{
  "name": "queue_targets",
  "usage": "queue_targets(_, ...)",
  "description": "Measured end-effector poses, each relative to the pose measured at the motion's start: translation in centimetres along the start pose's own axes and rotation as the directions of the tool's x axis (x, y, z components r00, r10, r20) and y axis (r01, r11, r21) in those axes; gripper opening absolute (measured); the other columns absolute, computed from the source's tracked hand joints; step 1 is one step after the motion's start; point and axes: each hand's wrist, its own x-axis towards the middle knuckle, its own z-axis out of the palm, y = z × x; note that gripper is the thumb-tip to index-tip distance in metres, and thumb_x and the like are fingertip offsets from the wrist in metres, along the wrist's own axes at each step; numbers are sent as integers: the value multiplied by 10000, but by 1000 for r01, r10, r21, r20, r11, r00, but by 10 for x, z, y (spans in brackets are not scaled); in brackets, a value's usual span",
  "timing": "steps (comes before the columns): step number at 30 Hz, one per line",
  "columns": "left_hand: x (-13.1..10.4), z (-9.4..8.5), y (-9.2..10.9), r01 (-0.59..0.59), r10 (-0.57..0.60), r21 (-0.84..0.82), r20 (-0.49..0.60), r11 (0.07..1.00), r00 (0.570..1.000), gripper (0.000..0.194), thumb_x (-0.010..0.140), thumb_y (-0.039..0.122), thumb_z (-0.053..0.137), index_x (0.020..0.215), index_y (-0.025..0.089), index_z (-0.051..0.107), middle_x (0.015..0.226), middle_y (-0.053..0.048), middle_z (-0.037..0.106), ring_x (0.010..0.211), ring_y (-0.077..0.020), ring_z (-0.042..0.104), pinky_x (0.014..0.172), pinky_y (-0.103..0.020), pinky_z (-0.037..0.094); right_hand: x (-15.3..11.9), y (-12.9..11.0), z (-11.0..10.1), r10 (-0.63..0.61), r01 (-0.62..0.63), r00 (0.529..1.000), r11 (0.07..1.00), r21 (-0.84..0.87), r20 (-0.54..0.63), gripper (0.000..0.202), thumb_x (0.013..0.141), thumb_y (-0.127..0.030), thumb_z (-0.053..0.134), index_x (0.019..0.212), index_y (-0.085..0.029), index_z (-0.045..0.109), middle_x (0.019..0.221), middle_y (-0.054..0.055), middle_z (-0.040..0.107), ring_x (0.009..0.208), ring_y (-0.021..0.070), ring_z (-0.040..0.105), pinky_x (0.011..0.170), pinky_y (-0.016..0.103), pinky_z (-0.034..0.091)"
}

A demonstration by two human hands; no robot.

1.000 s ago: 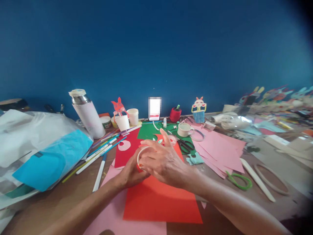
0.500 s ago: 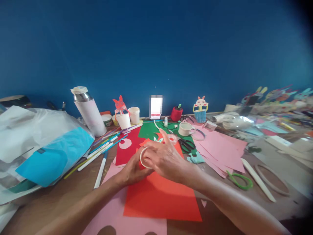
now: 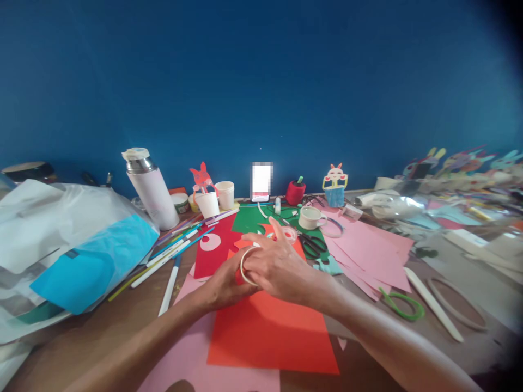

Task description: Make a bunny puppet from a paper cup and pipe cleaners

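My left hand is wrapped round a paper cup whose pale round rim faces right. A bit of red shows on the cup between the hands; most of its wall is hidden. My right hand grips the cup at its rim, some fingers curled into the mouth and the index finger pointing up and away. Beneath both hands lies a sheet of orange-red paper. Behind them are a dark red sheet with a pale circle, a roll of tape and black-handled scissors.
Left stand a plastic bag, a tilted thermos and several markers. At the back are a white cup with a red paper figure, a phone and a blue cup. Pink sheets and a green loop lie right.
The cup and both hands have shifted slightly right, and the rim has turned a little. The whole view has moved down slightly. Both hands keep their hold.
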Motion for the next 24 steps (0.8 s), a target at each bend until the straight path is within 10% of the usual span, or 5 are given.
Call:
queue_targets(13, -3, -4, -5, -14, 15, 18, -47, 1000, 999, 456, 709, 286, 600, 1123, 170, 449, 1053, -89, 552, 936, -219, 531, 794, -341, 452, 3, 5, 11, 145, -107, 973, 972, 207, -181, 160, 751, -142, 480, 752, -240, 607, 710, -30, 594, 817, 133, 538, 1016, 488, 27)
queue_targets(24, -2, -8, -2, -28, 27, -8, -101, 1000, 995, 353, 744, 255, 573, 1067, 168, 459, 1036, -65, 540, 924, -181, 519, 806, -309, 433, 4, 2, 10, 165, -121, 963, 971, 206, -213, 143, 760, -141, 466, 728, -225, 577, 737, -31, 605, 971, 148, 507, 1019, 454, 19)
